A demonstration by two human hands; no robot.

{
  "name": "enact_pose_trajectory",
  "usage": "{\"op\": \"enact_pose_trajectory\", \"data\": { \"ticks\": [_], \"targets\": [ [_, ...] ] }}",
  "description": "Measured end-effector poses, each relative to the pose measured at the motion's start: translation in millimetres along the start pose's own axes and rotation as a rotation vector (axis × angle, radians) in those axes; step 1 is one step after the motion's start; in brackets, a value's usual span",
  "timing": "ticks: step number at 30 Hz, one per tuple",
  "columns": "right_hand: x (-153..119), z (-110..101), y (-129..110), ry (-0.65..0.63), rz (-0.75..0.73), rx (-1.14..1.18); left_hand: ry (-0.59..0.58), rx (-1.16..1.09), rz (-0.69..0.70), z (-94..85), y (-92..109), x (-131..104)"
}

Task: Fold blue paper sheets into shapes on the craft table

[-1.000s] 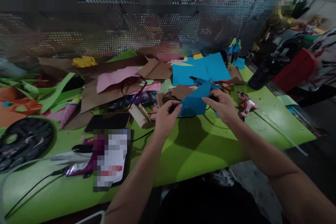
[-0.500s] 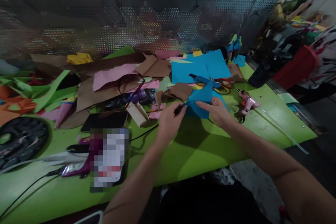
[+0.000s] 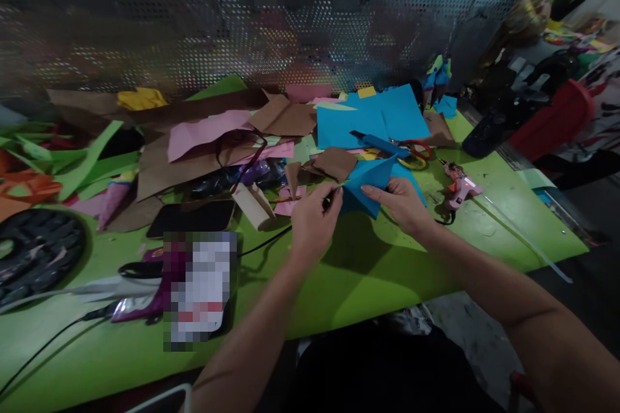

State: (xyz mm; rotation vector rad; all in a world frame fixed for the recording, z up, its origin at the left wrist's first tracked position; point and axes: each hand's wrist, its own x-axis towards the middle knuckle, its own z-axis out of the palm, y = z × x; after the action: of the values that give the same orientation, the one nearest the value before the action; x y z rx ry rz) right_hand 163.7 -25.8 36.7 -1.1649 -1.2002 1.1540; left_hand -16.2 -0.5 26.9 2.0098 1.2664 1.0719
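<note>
A small piece of blue paper [image 3: 363, 197], bent with one corner pointing up, is held above the table between both hands. My left hand [image 3: 314, 218] pinches its left tip between thumb and fingers. My right hand [image 3: 404, 205] grips its right side, thumb on the near face and fingers behind. Another blue paper piece [image 3: 411, 182] lies just behind it. Beyond that rest scissors with red and yellow handles [image 3: 417, 153] and a blue-handled cutter [image 3: 375, 141]. A pink glue gun [image 3: 462, 190] stands to the right of my right hand.
The green table [image 3: 261, 310] carries a large blue sheet [image 3: 349, 126], brown paper [image 3: 283, 117], pink paper [image 3: 208, 132], a cardboard tube [image 3: 254, 208] and a dark phone [image 3: 191, 218]. A black cable [image 3: 264, 242] runs under my left hand. A perforated metal panel [image 3: 208, 45] stands behind.
The blue paper has tilted, its upper corner dipping lower and its lower edge turning. Both hands keep hold of it in nearly the same place. The view has shifted slightly.
</note>
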Motion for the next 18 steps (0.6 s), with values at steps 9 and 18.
{"op": "enact_pose_trajectory", "data": {
  "ticks": [9, 18],
  "targets": [
    [-0.5, 2.1, -1.7, 0.024, 0.013, -0.026, 0.046, -0.037, -0.033, -1.3, 1.0, 1.1],
    [9.6, 14.9, -5.0, -0.080, 0.120, 0.019, 0.149, -0.174, -0.112, -4.0, 1.4, 3.9]
  ]
}}
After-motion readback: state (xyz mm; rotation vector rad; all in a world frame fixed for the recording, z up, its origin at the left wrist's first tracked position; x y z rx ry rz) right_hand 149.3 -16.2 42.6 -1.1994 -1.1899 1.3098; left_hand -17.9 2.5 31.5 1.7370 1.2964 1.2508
